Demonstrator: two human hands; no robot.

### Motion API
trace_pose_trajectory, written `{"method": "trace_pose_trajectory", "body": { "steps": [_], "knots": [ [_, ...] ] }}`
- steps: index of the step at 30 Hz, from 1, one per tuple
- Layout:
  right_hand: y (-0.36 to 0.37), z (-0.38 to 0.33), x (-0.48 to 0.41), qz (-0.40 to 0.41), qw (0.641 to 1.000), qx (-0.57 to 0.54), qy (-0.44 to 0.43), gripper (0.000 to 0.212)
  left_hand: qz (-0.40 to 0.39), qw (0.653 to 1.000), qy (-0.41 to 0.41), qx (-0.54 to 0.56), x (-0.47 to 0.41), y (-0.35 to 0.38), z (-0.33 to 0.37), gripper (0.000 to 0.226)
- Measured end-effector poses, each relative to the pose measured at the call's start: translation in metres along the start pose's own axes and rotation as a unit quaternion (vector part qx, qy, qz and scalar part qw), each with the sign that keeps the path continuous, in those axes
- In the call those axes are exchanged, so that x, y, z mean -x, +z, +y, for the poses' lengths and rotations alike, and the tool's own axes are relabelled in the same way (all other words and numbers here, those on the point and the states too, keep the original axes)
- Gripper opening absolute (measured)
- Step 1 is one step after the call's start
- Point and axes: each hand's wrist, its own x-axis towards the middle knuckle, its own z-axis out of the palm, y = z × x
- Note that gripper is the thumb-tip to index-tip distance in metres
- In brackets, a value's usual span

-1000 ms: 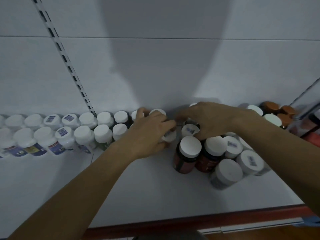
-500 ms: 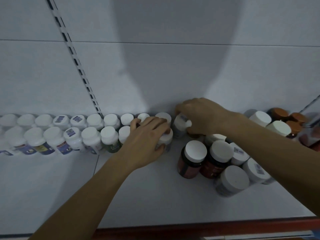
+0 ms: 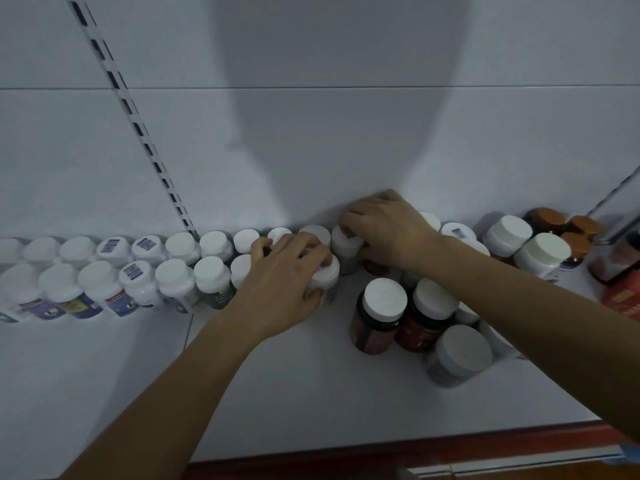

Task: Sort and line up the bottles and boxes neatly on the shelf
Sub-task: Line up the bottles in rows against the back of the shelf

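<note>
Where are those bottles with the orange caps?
In the head view, the orange-capped bottles stand at the shelf's far right, against the back wall, beside two large white-capped bottles.

A white-capped bottle [image 3: 327, 278] is mostly covered by the left hand [image 3: 284, 285]; the cap of a second bottle [image 3: 347, 249] is partly hidden under the right hand [image 3: 384, 230]. Label print cannot be read. A red box [image 3: 623, 299] is cut off by the right edge.

Bare left hand [image 3: 284, 285], bare right hand [image 3: 384, 230]; forearms [image 3: 166, 403] slim, uncovered from wrists past shelf [image 3: 277, 393] front edge.
</note>
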Motion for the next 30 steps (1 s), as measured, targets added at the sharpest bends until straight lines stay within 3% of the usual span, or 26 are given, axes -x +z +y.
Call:
{"method": "trace_pose_trajectory", "body": {
  "steps": [3, 5, 8, 10, 12, 16, 21, 26, 30],
  "knots": [
    [-0.007, 0.007, 0.009, 0.009, 0.995, -0.103, 0.008, 0.043, -0.018, 1.0, 0.009, 0.003, -0.003, -0.006, 0.002, 0.038],
    [-0.023, 0.017, 0.023, 0.059, 0.978, -0.196, 0.026, 0.042, 0.0, 0.999, 0.021, 0.031, -0.003, -0.016, 0.009, 0.037],
    [-0.054, 0.032, 0.061, 0.142, 0.957, -0.236, 0.089, 0.029, 0.021, 0.983, 0.05, 0.174, 0.001, -0.028, 0.03, 0.036],
    [-0.068, 0.034, 0.092, 0.076, 0.954, -0.272, 0.105, 0.028, -0.023, 0.963, 0.023, 0.268, 0.005, -0.022, 0.047, 0.053],
    [-0.067, 0.022, 0.118, -0.024, 0.946, -0.312, 0.082, 0.04, -0.069, 0.955, -0.021, 0.289, 0.01, -0.003, 0.061, 0.072],
    [-0.035, 0.007, 0.144, -0.052, 0.985, -0.165, 0.027, 0.064, -0.019, 0.938, -0.071, 0.339, 0.022, 0.031, 0.089, 0.069],
    [-0.028, 0.036, 0.155, -0.052, 0.99, -0.129, -0.005, 0.071, 0.026, 0.922, -0.127, 0.365, 0.014, 0.044, 0.12, 0.074],
    [-0.019, 0.076, 0.183, -0.026, 0.983, -0.181, 0.023, 0.067, 0.057, 0.909, -0.152, 0.384, -0.015, 0.068, 0.165, 0.072],
    [-0.012, 0.096, 0.21, 0.004, 0.968, -0.243, 0.061, 0.069, 0.029, 0.863, -0.201, 0.462, -0.031, 0.093, 0.189, 0.07]
  ]
}}
